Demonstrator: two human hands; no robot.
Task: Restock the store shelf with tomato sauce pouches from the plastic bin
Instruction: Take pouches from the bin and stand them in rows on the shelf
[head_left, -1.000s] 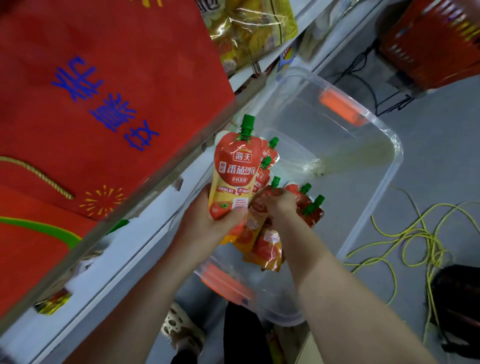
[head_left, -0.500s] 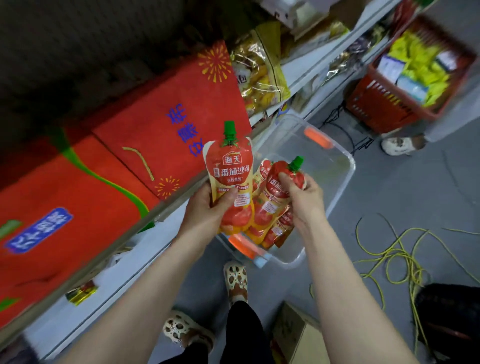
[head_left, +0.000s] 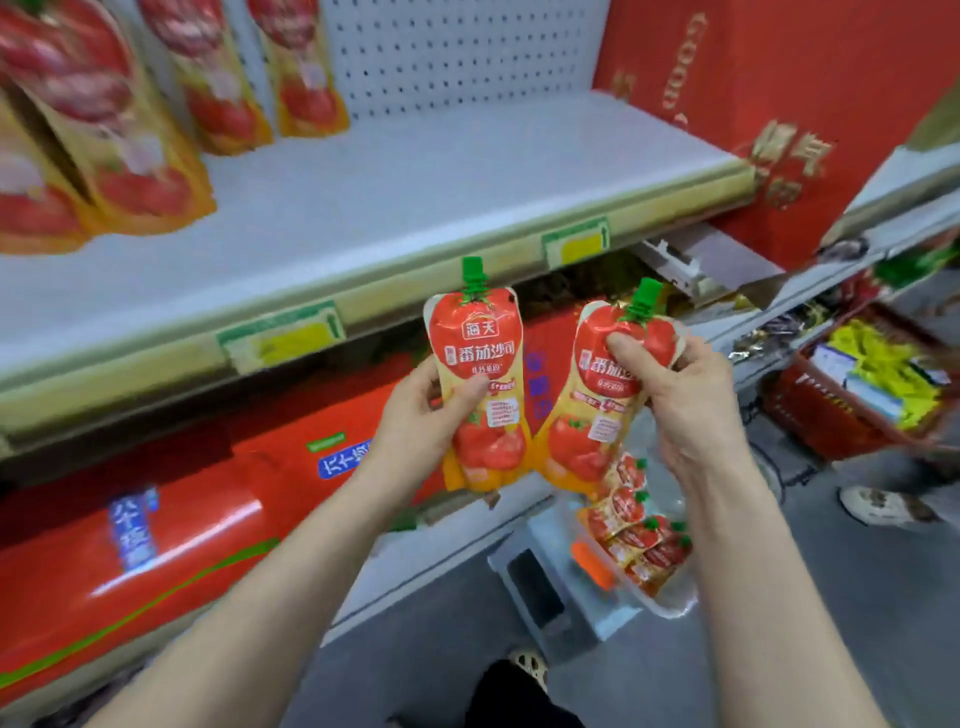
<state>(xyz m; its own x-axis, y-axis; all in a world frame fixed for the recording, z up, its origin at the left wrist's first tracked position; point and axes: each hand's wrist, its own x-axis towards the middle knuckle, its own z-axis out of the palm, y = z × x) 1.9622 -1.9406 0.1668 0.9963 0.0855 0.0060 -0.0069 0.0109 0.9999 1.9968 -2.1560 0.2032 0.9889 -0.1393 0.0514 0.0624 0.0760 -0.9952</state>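
Observation:
My left hand (head_left: 415, 415) grips one tomato sauce pouch (head_left: 480, 384), red and yellow with a green cap, held upright. A second pouch (head_left: 597, 405) is held in my right hand (head_left: 691, 400), tilted slightly right. Both hang just below the front edge of the white shelf (head_left: 415, 171). Several pouches (head_left: 135, 130) stand at the shelf's back left. The clear plastic bin (head_left: 670, 603) sits on the floor below my right hand, with several pouches (head_left: 639, 530) inside it.
Red gift boxes (head_left: 171, 525) fill the shelf below. A tall red box (head_left: 779, 104) stands at the upper shelf's right end. A red basket of goods (head_left: 857, 395) stands on the floor at right, next to another person's shoe (head_left: 872, 506).
Both hands have risen from the bin to the shelf front, each with a pouch. The view has swung up from the floor to the upper shelf.

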